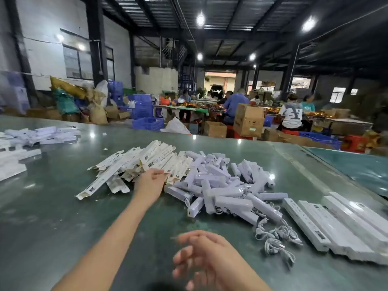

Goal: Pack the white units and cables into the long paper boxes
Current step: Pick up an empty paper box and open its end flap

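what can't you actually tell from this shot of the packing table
- Head view: right hand is motion-blurred, so whether it holds anything is unclear.
- Left hand fingers reach the flat paper boxes; a grip cannot be confirmed.
- Print on the boxes is too small to read.
- White units overlap; lower ones and the count are hidden.
- Closed boxes on the right run off the edge; contents unseen.

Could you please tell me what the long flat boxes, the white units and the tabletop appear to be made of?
Flat boxes: thin matte paperboard, judging by bent flaps and printed faces. White units: probably smooth moulded plastic, with a soft sheen and rounded edges. Tabletop: a glossy green sheet, maybe vinyl or painted board; it mirrors the ceiling lamps.
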Available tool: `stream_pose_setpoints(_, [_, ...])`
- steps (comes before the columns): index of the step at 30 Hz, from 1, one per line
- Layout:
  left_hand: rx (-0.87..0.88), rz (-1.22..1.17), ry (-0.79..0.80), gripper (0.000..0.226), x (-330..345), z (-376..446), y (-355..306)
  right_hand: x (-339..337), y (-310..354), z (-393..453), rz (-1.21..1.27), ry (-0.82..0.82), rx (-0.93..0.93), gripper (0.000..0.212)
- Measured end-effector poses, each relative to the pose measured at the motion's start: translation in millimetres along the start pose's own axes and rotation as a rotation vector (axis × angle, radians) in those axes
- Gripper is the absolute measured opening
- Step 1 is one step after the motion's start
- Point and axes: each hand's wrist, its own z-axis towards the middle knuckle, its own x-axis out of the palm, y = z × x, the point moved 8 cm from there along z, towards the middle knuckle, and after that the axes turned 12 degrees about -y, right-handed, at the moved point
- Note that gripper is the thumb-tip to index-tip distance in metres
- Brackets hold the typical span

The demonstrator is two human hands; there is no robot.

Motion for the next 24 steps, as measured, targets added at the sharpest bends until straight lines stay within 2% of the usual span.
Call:
stream_pose_setpoints(2, [0.048,0.347,0.035,0.036,12,9,5,-4,8,11,-0.043,-0.032,-0.036,0.02])
stream_pose_setpoints(4, [0.104,0.54,0.136,0.043,30,15,16,-6,16,20,-0.04,-0.045,-0.074,0.02])
stream_pose_setpoints(8, [0.152,0.591,0.205,0.039,47,24,41,-9,15,35,-0.069,-0.068,-0.061,0.021])
stream_pose_setpoints(12, [0.19,0.406,0.159,0.037,47,29,46,-19,13,47,-0.063,-0.118,-0.021,0.018])
stream_pose_setpoints(14, [0.201,0.324,0.081,0.036,38,31,41,-24,12,50,-0.057,-0.142,-0.015,0.017])
stream_pose_setpoints(18, [0.254,0.12,-0.161,0.016,3,31,23,-30,11,55,-0.069,-0.146,-0.01,0.014])
stream_pose_setpoints(21, [0.218,-0.049,-0.332,0.019,-25,24,12,-32,12,59,-0.083,-0.149,-0.013,0.012])
stream_pose_setpoints(24, [0.072,-0.204,-0.338,0.015,-31,18,14,-31,14,64,-0.084,-0.155,-0.012,0.015])
